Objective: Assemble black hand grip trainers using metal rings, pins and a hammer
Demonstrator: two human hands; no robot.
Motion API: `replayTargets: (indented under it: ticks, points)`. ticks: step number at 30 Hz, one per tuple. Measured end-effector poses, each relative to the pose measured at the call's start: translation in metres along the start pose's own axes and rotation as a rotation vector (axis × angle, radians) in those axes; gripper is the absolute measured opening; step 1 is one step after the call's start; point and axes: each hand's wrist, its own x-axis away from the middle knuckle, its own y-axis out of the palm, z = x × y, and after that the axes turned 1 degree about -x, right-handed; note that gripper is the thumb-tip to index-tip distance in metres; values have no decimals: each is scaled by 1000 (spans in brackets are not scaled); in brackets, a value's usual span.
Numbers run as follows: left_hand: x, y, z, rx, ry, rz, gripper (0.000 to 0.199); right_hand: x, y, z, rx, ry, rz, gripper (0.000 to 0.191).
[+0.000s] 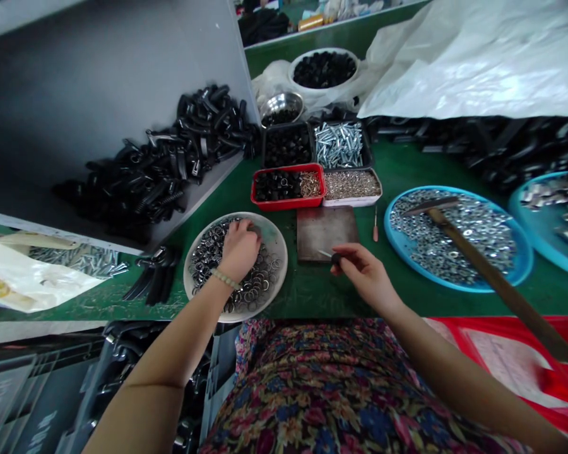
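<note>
Dozens of metal rings (260, 287) lie in the white bowl (283, 249) left of the steel plate (326, 227), and the person's left hand (239, 248) is down among them, fingers bent; I can't tell from here whether they pinch anything. At the near edge of the plate, the right hand (365, 274) pinches a black piece (336, 258) between thumb and fingers, its bright shaft pointing left over the plate. Behind the plate, on the green counter (307, 296), stands a red tray (286, 204). Right of the plate lies a small screwdriver (375, 228), then a blue basin (525, 258) with a hammer (495, 275) slanting across it.
</note>
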Motion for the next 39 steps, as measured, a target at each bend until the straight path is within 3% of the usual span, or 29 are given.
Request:
replayTargets:
  ticks: [2, 5, 7, 9, 11, 13, 15, 19, 24, 27, 30, 32, 34, 37, 39]
  points:
    - [-10, 2, -14, -108, 15, -55, 23, -1, -2, -1, 2, -53, -15, 17]
    - [-18, -1, -6, 12, 17, -62, 21, 3, -5, -10, 106, -204, -82, 16]
    - [-17, -9, 14, 301, 4, -107, 21, 8, -8, -18, 227, -350, -233, 22]
    - [-12, -16, 39, 696, 6, -242, 19, 12, -11, -26, 322, -471, -396, 26]
    - [-7, -19, 66, 1042, -14, -381, 23, 12, -16, -31, 366, -532, -441, 29]
    - [-4, -20, 90, 1231, -30, -477, 30, 13, -25, -31, 409, -533, -363, 34]
    - [-8, -19, 113, 1276, 11, -539, 37, 16, -39, -27, 454, -507, -251, 42]
    - [-34, -13, 165, 1215, 266, -609, 38, 32, -80, -15, 438, -492, -20, 38]
    - [-67, 27, 254, 822, 581, -382, 9, 54, -135, -9, 111, -290, 505, 19]
    - [-72, 53, 289, 598, 692, -357, 12, 62, -153, -11, 3, -282, 575, 19]
    - [-72, 59, 294, 552, 749, -335, 16, 68, -155, -9, -35, -240, 553, 19]
    - [-72, 52, 285, 681, 686, -319, 12, 70, -148, -6, -50, -195, 516, 20]
    - [-70, 41, 270, 945, 519, -374, 12, 70, -137, -3, -61, -169, 454, 20]
    - [-61, 28, 248, 1430, 117, -537, 10, 66, -118, 1, -58, -171, 309, 18]
    - [-51, 21, 235, 1656, -145, -583, 9, 62, -106, 2, -48, -172, 225, 18]
